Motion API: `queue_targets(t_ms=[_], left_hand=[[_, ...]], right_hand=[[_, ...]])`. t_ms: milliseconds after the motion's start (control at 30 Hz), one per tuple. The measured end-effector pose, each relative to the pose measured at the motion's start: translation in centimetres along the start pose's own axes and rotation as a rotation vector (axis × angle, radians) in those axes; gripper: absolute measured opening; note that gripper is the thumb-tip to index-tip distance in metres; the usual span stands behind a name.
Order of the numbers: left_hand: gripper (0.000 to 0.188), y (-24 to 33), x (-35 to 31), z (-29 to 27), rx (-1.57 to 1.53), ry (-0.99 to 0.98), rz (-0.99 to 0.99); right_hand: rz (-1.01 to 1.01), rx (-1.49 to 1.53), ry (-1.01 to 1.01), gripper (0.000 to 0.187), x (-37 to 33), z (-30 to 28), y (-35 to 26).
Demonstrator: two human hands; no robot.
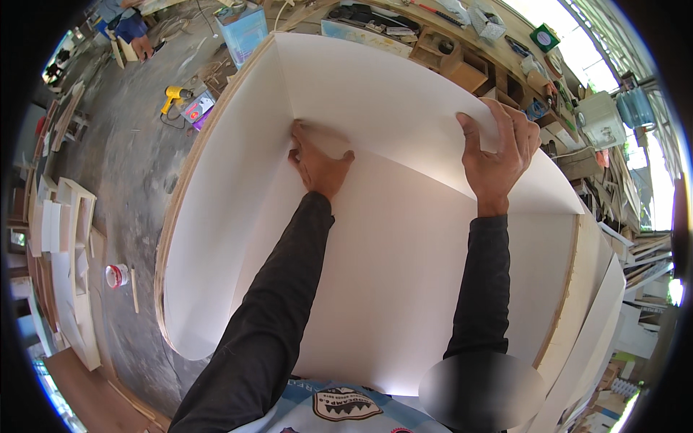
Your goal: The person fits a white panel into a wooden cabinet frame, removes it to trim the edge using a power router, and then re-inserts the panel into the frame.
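Deep in smooth white box (397, 274), left hand (320, 164) — right hand (499, 151), over rim (401, 59)

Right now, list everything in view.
box: 1, white inside, centre
gun-shaped tool: 1, yellow, left floor
can: 1, light blue, top left
tub: 1, white and red, left floor
stick: 1, pale, beside tub
boards: several, white, far left
workbench: 1, brown, upper right
co-worker: 1, blue clothing, top left
other clutter: uncounted, mixed, right side
left hand: 1, bare, inside box corner
right hand: 1, bare, box's far edge
sleeves: 2, black, lower centre
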State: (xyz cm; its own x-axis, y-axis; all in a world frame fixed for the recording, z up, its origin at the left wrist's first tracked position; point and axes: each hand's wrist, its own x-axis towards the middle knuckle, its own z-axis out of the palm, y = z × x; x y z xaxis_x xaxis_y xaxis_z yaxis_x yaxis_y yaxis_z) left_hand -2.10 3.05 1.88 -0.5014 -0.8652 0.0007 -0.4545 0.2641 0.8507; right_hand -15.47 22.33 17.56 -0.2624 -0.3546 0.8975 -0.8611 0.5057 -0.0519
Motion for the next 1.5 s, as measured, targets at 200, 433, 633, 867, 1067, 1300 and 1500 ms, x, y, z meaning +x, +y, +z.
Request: queue_targets(t_ms=[200, 433, 633, 867, 1067, 1300, 1500], left_hand=[[0.123, -1.7, 0.8, 0.4, -0.024, -0.007, 0.079], [0.129, -2.3, 0.8, 0.9, 0.189, 0.022, 0.12], [0.13, -0.9, 1.0, 2.8, 0.336, 0.036, 0.088], [0.124, -4.8, 2.9, 3.6, 0.5, 0.169, 0.097], [0.12, -3.0, 2.1, 4.0, 0.298, 0.235, 0.196], [0.124, -0.1, 0.7, 0.4, 0.27, 0.129, 0.095], [0.126, -0.2, 0.9, 1.0, 0.328, 0.133, 0.081]], right_hand=[[0.012, 0.024, -0.054, 0.032, 0.4, -0.6, 0.5], [0.03, -0.062, -0.131, 0.031, 1.1, -1.4, -0.7], [0.095, -0.186, -0.233, 0.034, 1.1, -4.7, 1.5], [0.38, -0.316, 0.155, 0.06, -6.2, -7.3, 1.6], [1.001, 0.077, 0.199, 0.096, -20.1, -4.2, 4.4], [1.325, 0.163, 0.378, 0.123, -11.6, -1.6, 2.6], [1.191, 0.084, 0.482, 0.12, -6.6, -3.6, 2.6]])
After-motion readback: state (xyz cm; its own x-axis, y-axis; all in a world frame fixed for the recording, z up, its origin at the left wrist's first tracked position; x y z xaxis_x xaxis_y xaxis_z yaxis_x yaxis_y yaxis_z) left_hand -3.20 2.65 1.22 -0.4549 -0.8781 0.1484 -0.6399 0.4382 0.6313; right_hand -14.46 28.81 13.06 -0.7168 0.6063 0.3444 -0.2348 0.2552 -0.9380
